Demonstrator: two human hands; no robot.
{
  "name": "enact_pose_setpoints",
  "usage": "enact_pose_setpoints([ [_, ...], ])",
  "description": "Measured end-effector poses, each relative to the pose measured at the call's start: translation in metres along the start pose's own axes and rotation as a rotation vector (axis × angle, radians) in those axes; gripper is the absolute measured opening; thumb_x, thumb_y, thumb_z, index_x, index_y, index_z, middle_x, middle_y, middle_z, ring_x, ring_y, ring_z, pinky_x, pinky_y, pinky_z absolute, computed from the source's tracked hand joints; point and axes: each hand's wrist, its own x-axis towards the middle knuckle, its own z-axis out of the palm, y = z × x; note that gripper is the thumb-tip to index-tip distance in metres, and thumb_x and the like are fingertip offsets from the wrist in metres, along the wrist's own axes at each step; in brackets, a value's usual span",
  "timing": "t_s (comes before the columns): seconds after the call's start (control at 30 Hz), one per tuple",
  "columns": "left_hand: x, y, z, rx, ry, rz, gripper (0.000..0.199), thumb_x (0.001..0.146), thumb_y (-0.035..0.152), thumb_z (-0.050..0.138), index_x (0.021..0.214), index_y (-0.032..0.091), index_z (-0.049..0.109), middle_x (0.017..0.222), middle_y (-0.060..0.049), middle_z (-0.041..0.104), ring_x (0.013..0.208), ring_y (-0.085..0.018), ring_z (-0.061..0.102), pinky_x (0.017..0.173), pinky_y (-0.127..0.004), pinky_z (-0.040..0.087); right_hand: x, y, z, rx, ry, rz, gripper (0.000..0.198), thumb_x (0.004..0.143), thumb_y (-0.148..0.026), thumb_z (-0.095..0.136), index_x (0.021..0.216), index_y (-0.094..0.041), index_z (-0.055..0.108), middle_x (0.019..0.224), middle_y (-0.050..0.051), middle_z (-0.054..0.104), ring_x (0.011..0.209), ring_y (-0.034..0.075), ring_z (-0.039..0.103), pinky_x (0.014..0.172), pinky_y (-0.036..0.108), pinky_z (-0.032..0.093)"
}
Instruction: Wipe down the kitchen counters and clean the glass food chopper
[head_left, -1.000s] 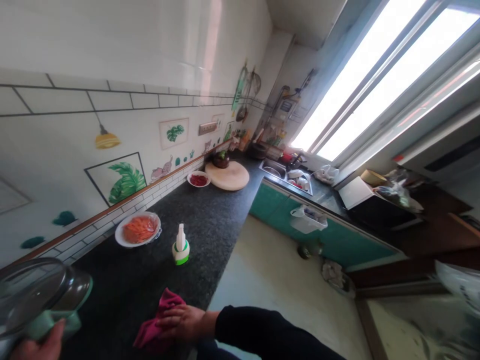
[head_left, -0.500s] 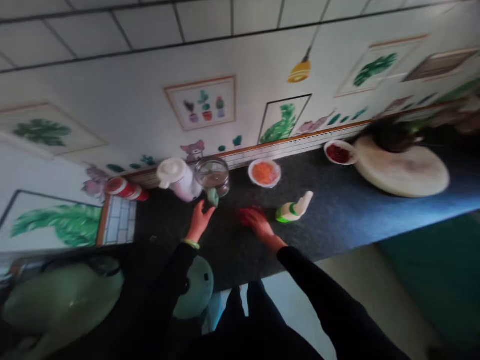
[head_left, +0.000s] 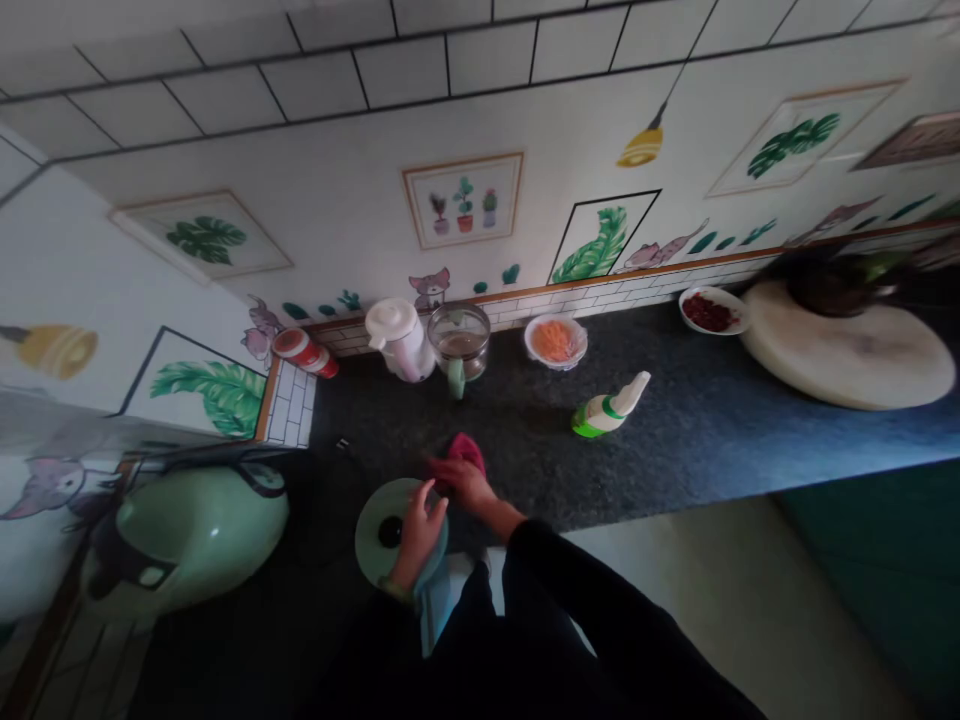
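Note:
My right hand (head_left: 471, 484) presses a crimson cloth (head_left: 468, 452) onto the dark countertop, close to the front edge. Part of the cloth is hidden under the fingers. Just left of it, my left hand (head_left: 421, 532) is over the pale green round lid (head_left: 373, 528) of a pot or cooker with a black knob. Its fingers are apart and appear to hold nothing; whether they touch the cloth I cannot tell. Behind the hands stands a glass pot (head_left: 459, 345) with a green handle, beside a white and pink jug (head_left: 401, 340).
To the right stands a white and green spray bottle (head_left: 609, 408). Along the wall are a red canister (head_left: 305, 353), a bowl of orange shreds (head_left: 555, 342) and a bowl of dark red food (head_left: 712, 311). A thick round board (head_left: 847, 350) lies far right; a green appliance (head_left: 202, 535) sits left.
My left hand has left the glass pot's handle and come back over the green lid. My right hand has drawn the cloth leftward and nearer to me. The view has shifted left.

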Motion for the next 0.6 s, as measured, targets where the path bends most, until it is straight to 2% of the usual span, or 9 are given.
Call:
enact_pose_setpoints([
  [0.07,0.002,0.002,-0.005,0.031,0.016,0.1,0.044,0.087,0.032,0.063,0.129,0.021,0.063,0.138,-0.016,0.066,0.133,-0.032,0.062,0.113,-0.054,0.051,-0.026,-0.006,-0.011,0.036,-0.071,-0.08,0.025,0.094,-0.022,0.058,0.095,-0.031,0.082,0.11,-0.005,0.081,0.1,0.011,0.074,0.092,0.022,0.056],
  [0.13,-0.002,-0.002,-0.012,0.079,0.049,0.184,0.041,0.086,0.034,0.064,0.125,0.024,0.066,0.136,-0.014,0.068,0.134,-0.034,0.061,0.116,-0.058,0.047,-0.031,0.007,-0.037,0.046,-0.103,-0.075,0.03,0.094,-0.019,0.055,0.087,-0.029,0.082,0.098,-0.003,0.082,0.091,0.012,0.075,0.087,0.024,0.058],
  [0.23,-0.023,-0.018,-0.022,0.123,0.159,0.207,0.038,0.087,0.04,0.061,0.121,0.024,0.067,0.135,-0.016,0.066,0.132,-0.037,0.06,0.116,-0.059,0.046,-0.001,0.047,-0.087,0.006,-0.045,0.114,0.037,0.093,-0.011,0.048,0.096,-0.026,0.082,0.098,0.0,0.08,0.091,0.014,0.074,0.091,0.028,0.058],
  [0.33,-0.058,-0.044,-0.032,0.147,0.349,0.169,0.048,0.089,0.049,0.059,0.124,0.016,0.065,0.138,-0.021,0.062,0.134,-0.038,0.057,0.116,-0.059,0.045,0.042,0.087,-0.117,-0.052,0.038,0.319,0.046,0.087,-0.004,0.049,0.12,-0.022,0.076,0.125,0.006,0.074,0.113,0.018,0.068,0.106,0.033,0.051],
  [0.4,-0.082,-0.062,-0.037,0.171,0.48,0.105,0.056,0.088,0.054,0.059,0.127,0.013,0.062,0.137,-0.022,0.06,0.135,-0.038,0.055,0.117,-0.057,0.043,0.054,0.096,-0.11,-0.084,0.063,0.417,0.049,0.087,-0.005,0.051,0.129,-0.02,0.072,0.14,0.011,0.066,0.123,0.022,0.063,0.11,0.038,0.047],
  [0.47,-0.102,-0.08,-0.04,0.194,0.593,-0.022,0.063,0.084,0.058,0.061,0.128,0.013,0.06,0.135,-0.022,0.061,0.134,-0.038,0.054,0.116,-0.057,0.042,0.043,0.084,-0.085,-0.101,0.059,0.467,0.045,0.089,-0.008,0.053,0.128,-0.02,0.072,0.143,0.014,0.062,0.127,0.025,0.059,0.111,0.041,0.045],
  [0.53,-0.114,-0.095,-0.039,0.197,0.65,-0.19,0.069,0.08,0.06,0.064,0.13,0.014,0.059,0.13,-0.021,0.062,0.131,-0.039,0.056,0.112,-0.057,0.045,0.011,0.058,-0.053,-0.079,0.0,0.418,0.041,0.089,-0.007,0.055,0.121,-0.022,0.076,0.142,0.012,0.064,0.129,0.025,0.058,0.111,0.04,0.043],
  [0.6,-0.117,-0.104,-0.034,0.189,0.626,-0.307,0.07,0.079,0.058,0.065,0.132,0.014,0.058,0.124,-0.02,0.065,0.123,-0.039,0.06,0.106,-0.056,0.05,-0.031,0.035,-0.028,-0.015,-0.126,0.253,0.042,0.088,-0.004,0.056,0.116,-0.026,0.078,0.14,0.007,0.066,0.125,0.023,0.058,0.109,0.037,0.042],
])
